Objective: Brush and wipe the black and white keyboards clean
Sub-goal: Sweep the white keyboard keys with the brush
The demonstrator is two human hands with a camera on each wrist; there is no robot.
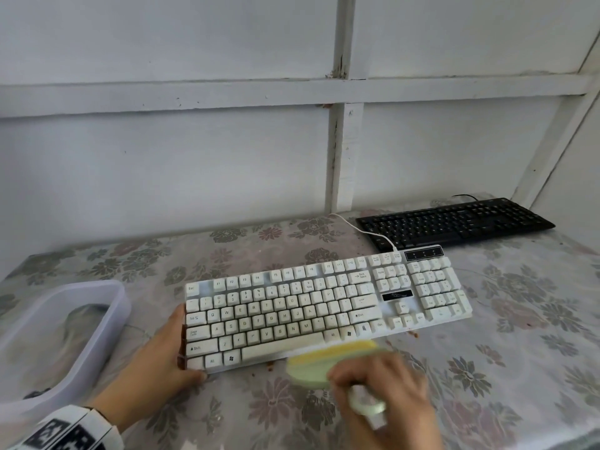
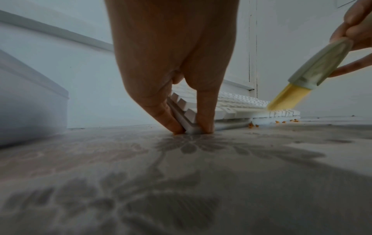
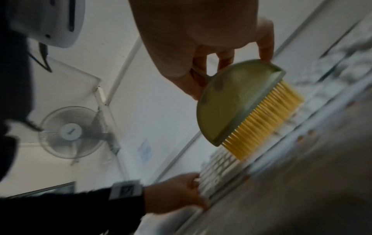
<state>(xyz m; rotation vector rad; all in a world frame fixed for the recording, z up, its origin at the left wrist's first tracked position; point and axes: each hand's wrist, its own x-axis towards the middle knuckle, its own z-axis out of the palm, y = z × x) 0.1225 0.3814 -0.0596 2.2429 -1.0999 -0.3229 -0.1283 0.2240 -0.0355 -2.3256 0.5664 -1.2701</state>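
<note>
The white keyboard point(image 1: 324, 306) lies across the middle of the floral tablecloth. My left hand point(image 1: 175, 345) grips its left end, and the left wrist view shows thumb and finger pinching the near corner point(image 2: 190, 127). My right hand point(image 1: 367, 388) holds a pale green brush point(image 1: 311, 368) with yellow bristles, blurred with motion. The bristles rest on the keyboard's front edge near the space bar. From the right wrist, the brush point(image 3: 231, 101) meets the white keyboard point(image 3: 219, 171) at a slant. The black keyboard point(image 1: 454, 222) sits behind, at the back right.
A translucent plastic tub point(image 1: 107, 323) stands at the left, close to my left wrist. Orange-brown crumbs point(image 1: 413, 334) lie on the tablecloth point(image 1: 519, 352) along the keyboard's front edge. A white cable point(image 1: 357, 229) runs back to the panelled wall.
</note>
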